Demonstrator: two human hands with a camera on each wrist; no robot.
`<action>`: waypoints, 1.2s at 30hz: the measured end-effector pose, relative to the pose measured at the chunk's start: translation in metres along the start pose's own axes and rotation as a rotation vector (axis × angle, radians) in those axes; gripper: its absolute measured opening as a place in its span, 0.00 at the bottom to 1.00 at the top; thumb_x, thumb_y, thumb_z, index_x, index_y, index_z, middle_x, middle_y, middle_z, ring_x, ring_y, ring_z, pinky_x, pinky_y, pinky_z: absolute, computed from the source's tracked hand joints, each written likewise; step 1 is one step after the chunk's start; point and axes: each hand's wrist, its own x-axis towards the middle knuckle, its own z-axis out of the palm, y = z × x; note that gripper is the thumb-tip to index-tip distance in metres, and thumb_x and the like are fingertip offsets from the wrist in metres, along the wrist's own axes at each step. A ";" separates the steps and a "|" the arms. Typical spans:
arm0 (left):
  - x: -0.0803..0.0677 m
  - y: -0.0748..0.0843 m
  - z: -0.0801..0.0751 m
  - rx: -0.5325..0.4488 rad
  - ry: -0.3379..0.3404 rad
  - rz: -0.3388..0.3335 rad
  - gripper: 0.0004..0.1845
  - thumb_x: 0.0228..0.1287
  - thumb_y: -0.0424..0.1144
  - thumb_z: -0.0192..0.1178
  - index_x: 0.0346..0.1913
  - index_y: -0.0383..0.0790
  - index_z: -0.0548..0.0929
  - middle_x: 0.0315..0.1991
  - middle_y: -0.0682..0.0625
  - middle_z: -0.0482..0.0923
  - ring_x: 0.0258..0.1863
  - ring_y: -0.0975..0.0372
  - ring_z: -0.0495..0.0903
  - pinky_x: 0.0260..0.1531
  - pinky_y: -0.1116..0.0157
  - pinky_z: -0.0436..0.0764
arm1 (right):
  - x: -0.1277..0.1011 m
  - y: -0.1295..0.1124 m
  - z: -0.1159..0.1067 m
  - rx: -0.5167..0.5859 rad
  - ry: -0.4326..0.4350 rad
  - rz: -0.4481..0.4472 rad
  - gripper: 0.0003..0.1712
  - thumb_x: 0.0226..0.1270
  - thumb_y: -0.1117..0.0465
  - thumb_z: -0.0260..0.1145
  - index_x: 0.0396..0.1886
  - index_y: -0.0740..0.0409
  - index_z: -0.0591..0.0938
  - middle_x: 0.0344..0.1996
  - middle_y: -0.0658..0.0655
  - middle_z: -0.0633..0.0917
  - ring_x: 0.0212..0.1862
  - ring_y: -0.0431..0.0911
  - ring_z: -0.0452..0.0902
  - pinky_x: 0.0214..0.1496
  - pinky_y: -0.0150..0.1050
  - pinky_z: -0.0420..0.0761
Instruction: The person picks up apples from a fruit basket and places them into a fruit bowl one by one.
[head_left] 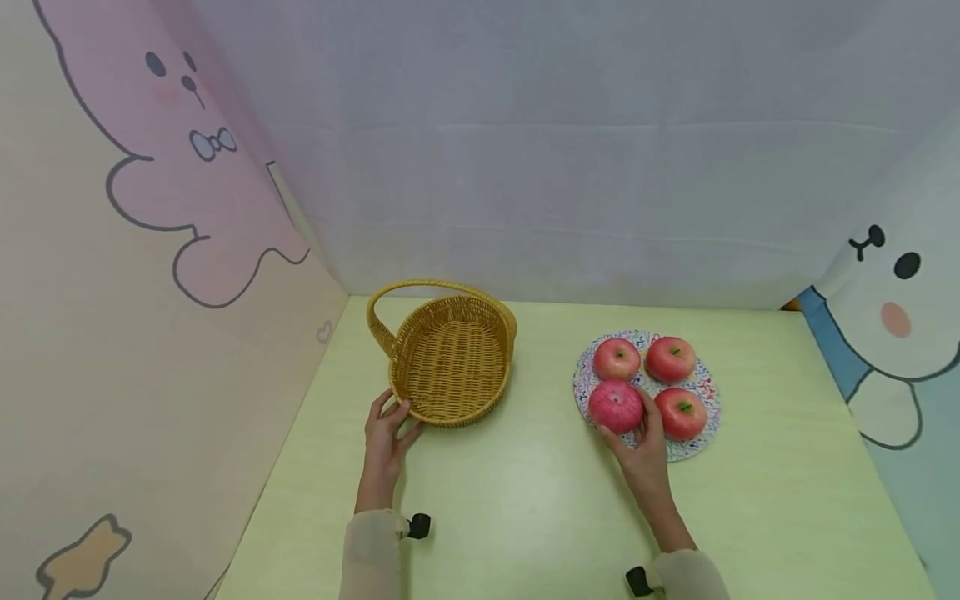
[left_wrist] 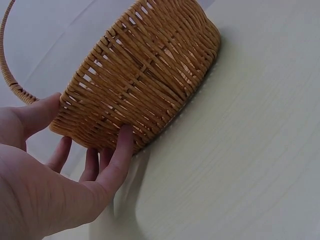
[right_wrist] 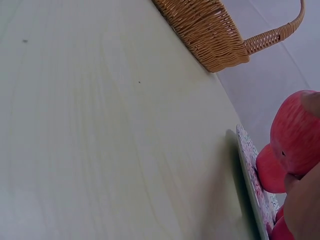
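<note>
Your right hand (head_left: 643, 446) cups the near-left red apple (head_left: 616, 406) on the patterned plate (head_left: 701, 383), while the woven wicker basket (head_left: 450, 358) lies well left, steadied at its wall by your left hand's (head_left: 386, 433) relaxed fingers.

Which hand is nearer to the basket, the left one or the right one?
Left. The left hand touches the basket at its near wall; the right hand is far away, holding an apple on the plate.

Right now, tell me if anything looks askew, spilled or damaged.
Nothing stands out. The wicker basket sits upright and empty, the left hand touching its wall. Four red apples sit whole on the patterned plate; the right hand holds the near-left apple.
</note>
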 end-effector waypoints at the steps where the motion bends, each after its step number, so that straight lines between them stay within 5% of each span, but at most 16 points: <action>1: 0.000 0.000 0.000 0.004 -0.002 0.001 0.33 0.78 0.36 0.59 0.80 0.49 0.61 0.73 0.40 0.67 0.71 0.50 0.74 0.69 0.43 0.78 | 0.001 0.001 0.000 -0.005 0.003 0.001 0.52 0.68 0.64 0.75 0.83 0.50 0.54 0.81 0.53 0.60 0.82 0.52 0.54 0.69 0.14 0.64; 20: 0.000 -0.002 -0.002 0.008 -0.009 -0.011 0.33 0.78 0.36 0.59 0.81 0.48 0.60 0.74 0.40 0.66 0.71 0.50 0.73 0.69 0.44 0.78 | 0.009 0.015 0.005 0.016 0.030 0.060 0.53 0.68 0.70 0.72 0.82 0.59 0.50 0.80 0.64 0.57 0.82 0.57 0.53 0.72 0.15 0.62; 24: 0.001 -0.003 -0.003 0.016 -0.001 -0.004 0.33 0.78 0.36 0.60 0.80 0.48 0.62 0.73 0.40 0.68 0.69 0.52 0.76 0.67 0.44 0.80 | 0.009 0.015 0.007 -0.015 0.026 0.078 0.52 0.69 0.70 0.72 0.82 0.60 0.49 0.80 0.65 0.57 0.82 0.58 0.52 0.83 0.37 0.61; 28: 0.001 -0.003 -0.003 0.017 0.001 -0.007 0.32 0.78 0.36 0.60 0.80 0.48 0.62 0.73 0.40 0.68 0.67 0.53 0.78 0.66 0.45 0.82 | 0.009 0.015 0.008 -0.065 0.036 0.080 0.52 0.69 0.68 0.72 0.82 0.60 0.49 0.80 0.68 0.57 0.82 0.62 0.53 0.83 0.61 0.59; 36: 0.001 0.000 -0.001 0.010 0.000 -0.011 0.34 0.78 0.37 0.60 0.80 0.49 0.61 0.73 0.41 0.66 0.71 0.51 0.73 0.68 0.45 0.79 | 0.010 0.016 0.012 -0.143 0.060 0.078 0.52 0.71 0.65 0.71 0.83 0.59 0.48 0.81 0.68 0.56 0.82 0.63 0.51 0.82 0.66 0.60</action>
